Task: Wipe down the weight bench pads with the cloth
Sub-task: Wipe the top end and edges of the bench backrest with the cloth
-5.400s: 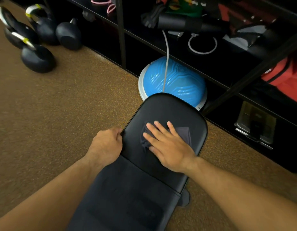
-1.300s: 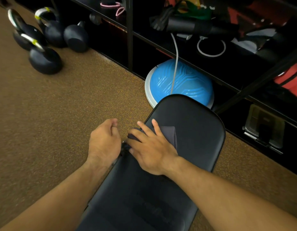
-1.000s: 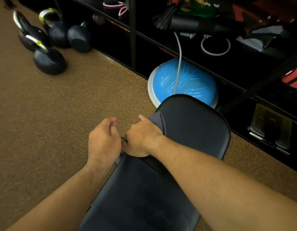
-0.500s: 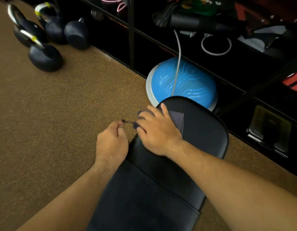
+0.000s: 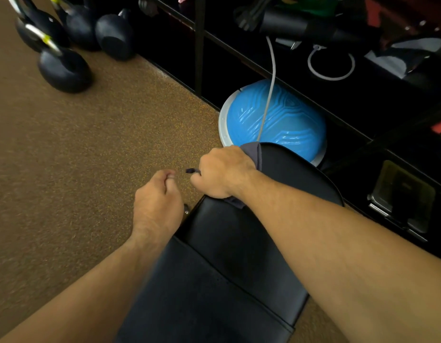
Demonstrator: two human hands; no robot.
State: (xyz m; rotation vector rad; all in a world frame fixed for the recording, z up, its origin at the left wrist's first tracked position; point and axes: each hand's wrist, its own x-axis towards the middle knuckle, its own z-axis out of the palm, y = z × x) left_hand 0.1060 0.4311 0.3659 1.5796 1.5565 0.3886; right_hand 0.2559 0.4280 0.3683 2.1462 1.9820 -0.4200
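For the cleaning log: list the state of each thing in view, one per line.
cloth: bunched over the far pad's left edge, in the right hand's grip.
right hand: curled over that edge, gripping the cloth.
left hand: curled, holding nothing.
far pad: flat, cloth at its left edge.
near pad: flat, no cloth on it.
kettlebells: upright on the floor.
balance dome: dome up, on the floor.

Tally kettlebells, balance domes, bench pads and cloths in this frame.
Black round kettlebells: 4
Blue ribbed balance dome: 1
Black cushioned bench pads: 2
Dark grey cloth: 1
Total: 8
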